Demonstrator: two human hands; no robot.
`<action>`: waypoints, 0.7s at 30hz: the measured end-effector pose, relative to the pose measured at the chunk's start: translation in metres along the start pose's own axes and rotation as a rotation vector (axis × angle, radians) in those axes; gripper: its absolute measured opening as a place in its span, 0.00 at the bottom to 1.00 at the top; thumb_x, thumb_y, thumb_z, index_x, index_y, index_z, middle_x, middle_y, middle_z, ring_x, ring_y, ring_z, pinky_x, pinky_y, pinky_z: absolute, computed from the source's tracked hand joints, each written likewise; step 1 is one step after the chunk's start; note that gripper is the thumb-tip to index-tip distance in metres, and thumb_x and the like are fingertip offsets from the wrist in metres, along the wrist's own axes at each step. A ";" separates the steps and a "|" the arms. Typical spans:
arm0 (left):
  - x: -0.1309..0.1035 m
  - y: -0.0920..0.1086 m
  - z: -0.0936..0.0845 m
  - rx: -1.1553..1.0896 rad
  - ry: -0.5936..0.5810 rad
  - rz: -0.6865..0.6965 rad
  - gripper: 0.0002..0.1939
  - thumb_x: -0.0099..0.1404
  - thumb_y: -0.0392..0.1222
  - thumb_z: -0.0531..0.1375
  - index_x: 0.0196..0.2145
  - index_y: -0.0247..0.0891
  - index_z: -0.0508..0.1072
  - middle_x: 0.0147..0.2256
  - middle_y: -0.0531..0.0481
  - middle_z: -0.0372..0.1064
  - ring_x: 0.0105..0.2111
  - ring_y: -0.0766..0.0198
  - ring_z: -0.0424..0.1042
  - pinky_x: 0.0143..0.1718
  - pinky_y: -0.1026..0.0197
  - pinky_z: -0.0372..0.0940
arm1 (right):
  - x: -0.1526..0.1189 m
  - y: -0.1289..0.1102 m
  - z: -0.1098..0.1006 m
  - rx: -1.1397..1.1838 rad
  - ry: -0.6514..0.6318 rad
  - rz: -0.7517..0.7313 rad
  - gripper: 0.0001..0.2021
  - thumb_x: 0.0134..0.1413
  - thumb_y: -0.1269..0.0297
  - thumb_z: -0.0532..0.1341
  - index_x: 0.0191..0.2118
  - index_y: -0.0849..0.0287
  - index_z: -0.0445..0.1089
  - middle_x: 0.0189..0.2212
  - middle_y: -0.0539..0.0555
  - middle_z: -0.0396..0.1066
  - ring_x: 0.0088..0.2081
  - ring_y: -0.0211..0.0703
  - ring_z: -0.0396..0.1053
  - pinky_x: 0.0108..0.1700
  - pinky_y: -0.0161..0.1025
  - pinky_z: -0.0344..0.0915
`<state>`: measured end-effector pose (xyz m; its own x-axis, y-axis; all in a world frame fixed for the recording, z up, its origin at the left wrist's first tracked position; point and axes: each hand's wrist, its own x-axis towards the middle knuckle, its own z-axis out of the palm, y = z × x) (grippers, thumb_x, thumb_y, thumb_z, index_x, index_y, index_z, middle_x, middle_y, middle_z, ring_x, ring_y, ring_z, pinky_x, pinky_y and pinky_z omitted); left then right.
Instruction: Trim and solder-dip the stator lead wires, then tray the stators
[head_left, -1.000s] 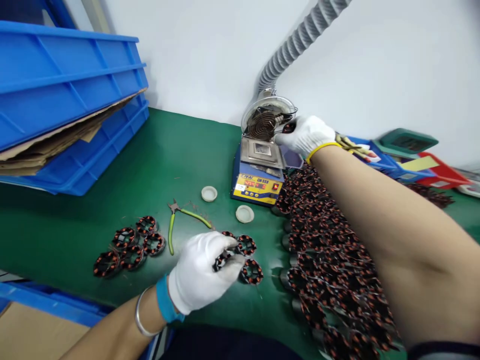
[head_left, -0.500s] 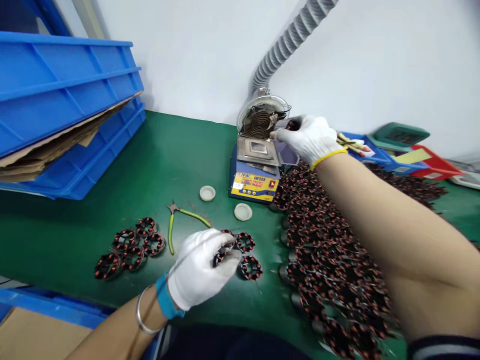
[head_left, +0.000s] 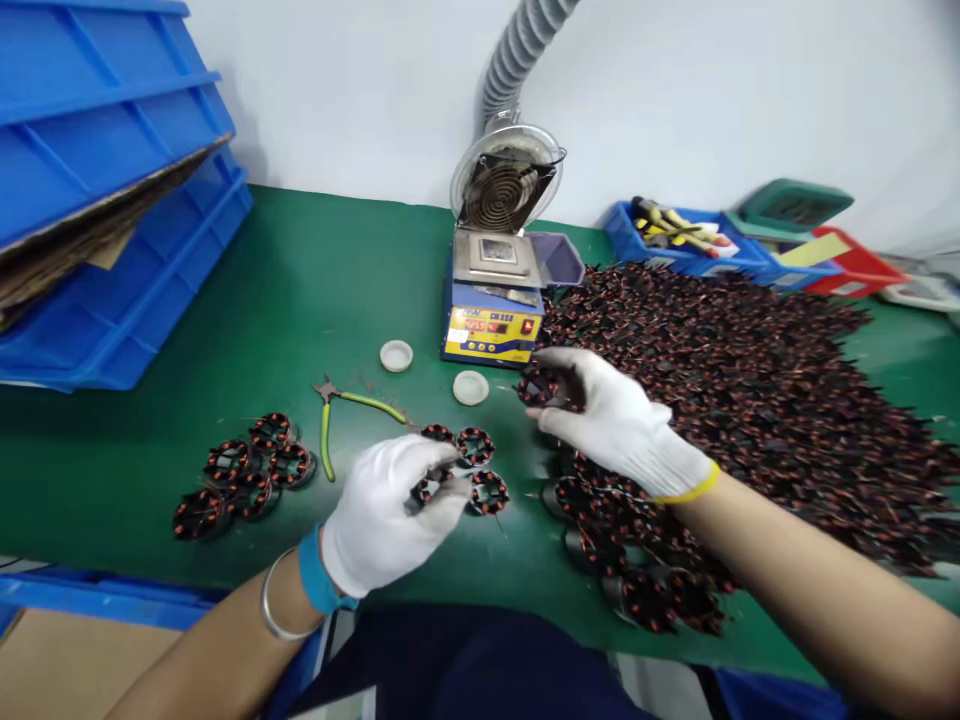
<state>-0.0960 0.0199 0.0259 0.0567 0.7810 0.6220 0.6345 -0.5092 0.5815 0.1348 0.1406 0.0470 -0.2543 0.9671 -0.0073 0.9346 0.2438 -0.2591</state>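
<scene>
My left hand (head_left: 397, 510), in a white glove, has its thumb and fingers round a black ring-shaped coil part (head_left: 429, 486) near the table's front. Similar coil parts (head_left: 489, 492) stand just right of those fingers. In its white glove with a yellow cuff, my right hand (head_left: 604, 410) grips another coil part (head_left: 538, 384) at the left edge of a large mass of coil parts (head_left: 742, 400). Behind it stands a blue and yellow heating unit (head_left: 491, 325) with a metal top. Several more coil parts (head_left: 253, 494) sit at the left.
Green-handled cutters (head_left: 326, 425) lie open on the green table (head_left: 322, 270), near two small white dishes (head_left: 470, 387). Blue crates (head_left: 97, 200) are stacked at the left. A blue tool bin (head_left: 675, 240) and a red bin (head_left: 862, 265) stand at the back right.
My right hand has come down from the heating unit's top to the table beside the mass, with a coil part in it. My left hand keeps its hold. The view has shifted.
</scene>
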 end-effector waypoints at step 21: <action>0.000 -0.013 0.004 0.066 0.033 0.038 0.06 0.71 0.40 0.57 0.40 0.37 0.72 0.32 0.46 0.77 0.30 0.58 0.78 0.33 0.58 0.72 | 0.168 -0.030 -0.046 -0.326 0.189 -0.159 0.21 0.67 0.71 0.53 0.62 0.67 0.66 0.58 0.69 0.63 0.59 0.65 0.60 0.51 0.58 0.58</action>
<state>-0.1012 0.0276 0.0167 0.0569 0.7490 0.6602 0.6818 -0.5122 0.5223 0.0757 0.2991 0.0983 -0.3804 0.9043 0.1939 0.9248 0.3724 0.0775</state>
